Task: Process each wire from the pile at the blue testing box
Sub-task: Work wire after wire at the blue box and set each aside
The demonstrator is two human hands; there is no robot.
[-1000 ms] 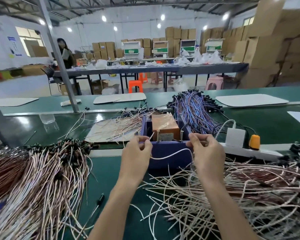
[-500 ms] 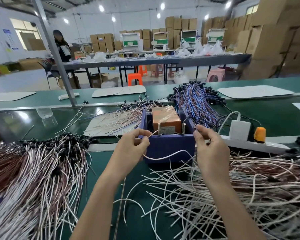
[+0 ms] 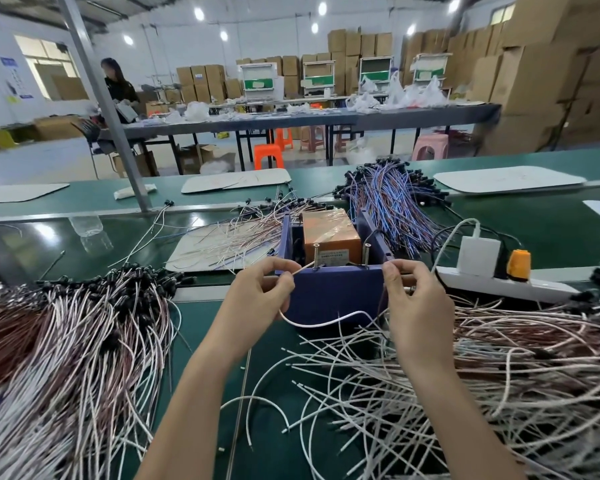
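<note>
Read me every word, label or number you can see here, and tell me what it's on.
No text here is legible.
White label on the orange unit in the blue box: print too small to read.
Blue poster on the left wall: blurred.
Stickers on the stacked cardboard boxes: too small to read.

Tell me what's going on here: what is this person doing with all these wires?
A person holds one white wire by its two ends in front of the blue testing box. The left hand pinches one end, its tip pointing at the left screw post. The right hand pinches the other end near the right screw post, tip hidden. The wire sags between them. Loose wires lie piled on the right, a bundled heap on the left.
</note>
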